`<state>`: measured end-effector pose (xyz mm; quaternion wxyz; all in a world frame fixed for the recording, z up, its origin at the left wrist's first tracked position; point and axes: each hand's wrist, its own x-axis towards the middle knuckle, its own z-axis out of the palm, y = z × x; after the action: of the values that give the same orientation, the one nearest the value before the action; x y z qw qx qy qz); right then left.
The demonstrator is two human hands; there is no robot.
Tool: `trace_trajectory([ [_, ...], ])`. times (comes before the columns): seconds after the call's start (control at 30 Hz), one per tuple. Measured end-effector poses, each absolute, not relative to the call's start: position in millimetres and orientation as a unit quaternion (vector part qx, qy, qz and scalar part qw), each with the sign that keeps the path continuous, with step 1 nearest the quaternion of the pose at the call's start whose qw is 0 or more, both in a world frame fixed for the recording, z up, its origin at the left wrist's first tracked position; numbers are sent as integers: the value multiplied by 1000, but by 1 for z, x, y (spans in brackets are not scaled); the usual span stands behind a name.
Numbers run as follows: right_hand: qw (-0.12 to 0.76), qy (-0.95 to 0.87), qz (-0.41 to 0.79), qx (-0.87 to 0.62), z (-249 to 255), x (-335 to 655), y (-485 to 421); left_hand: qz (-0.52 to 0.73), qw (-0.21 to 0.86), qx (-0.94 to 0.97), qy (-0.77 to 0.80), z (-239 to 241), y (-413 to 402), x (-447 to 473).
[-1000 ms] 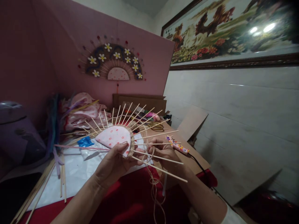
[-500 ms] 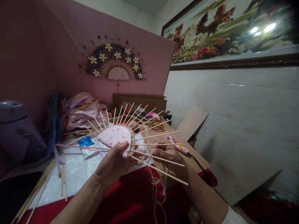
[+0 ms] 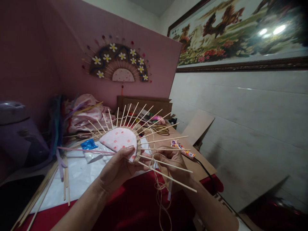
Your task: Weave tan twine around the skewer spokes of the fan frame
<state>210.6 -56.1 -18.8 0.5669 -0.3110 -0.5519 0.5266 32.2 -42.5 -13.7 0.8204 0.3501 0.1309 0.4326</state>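
Note:
A half-round fan base (image 3: pixel 118 138), covered in pink dotted cloth, has thin wooden sticks (image 3: pixel 166 139) fanning out from its curved edge. My left hand (image 3: pixel 124 163) grips its lower right end, thumb on the cloth and fingers beneath. Woven twine (image 3: pixel 138 144) runs in rows along the curved rim. Among the sticks on the right, my right hand (image 3: pixel 172 160) pinches a strand of twine, its fingertips partly behind the sticks. Loose twine loops (image 3: pixel 160 195) hang below that hand over the red cloth.
A finished flowered fan (image 3: pixel 117 62) hangs on the pink panel. Blue packet (image 3: pixel 89 144), loose sticks (image 3: pixel 66 179) and white sheet (image 3: pixel 79 179) lie on the left. A floral-patterned corded tool (image 3: pixel 183 148) rests on cardboard (image 3: pixel 202 163) at right. Bagged cloth (image 3: pixel 84 112) sits behind.
The fan base has tipped slightly, its right-hand sticks shifting a little rightward. My right hand keeps its pinch on the twine among the sticks, with its fingers slightly moved.

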Motion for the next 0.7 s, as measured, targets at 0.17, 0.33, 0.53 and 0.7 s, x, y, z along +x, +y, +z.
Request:
trace_trajectory([
  [0.17, 577, -522, 542, -319, -26, 211, -52, 431, 819, 357, 127, -13, -42, 34],
  [0.33, 562, -532, 538, -334, -25, 213, -50, 450, 801, 371, 138, -13, -42, 36],
  [0.53, 541, -543, 532, -359, -22, 215, -47, 455, 792, 386, 128, -12, -44, 39],
  [0.7, 543, -551, 530, -346, -26, 216, -42, 457, 784, 396, 137, -14, -43, 38],
])
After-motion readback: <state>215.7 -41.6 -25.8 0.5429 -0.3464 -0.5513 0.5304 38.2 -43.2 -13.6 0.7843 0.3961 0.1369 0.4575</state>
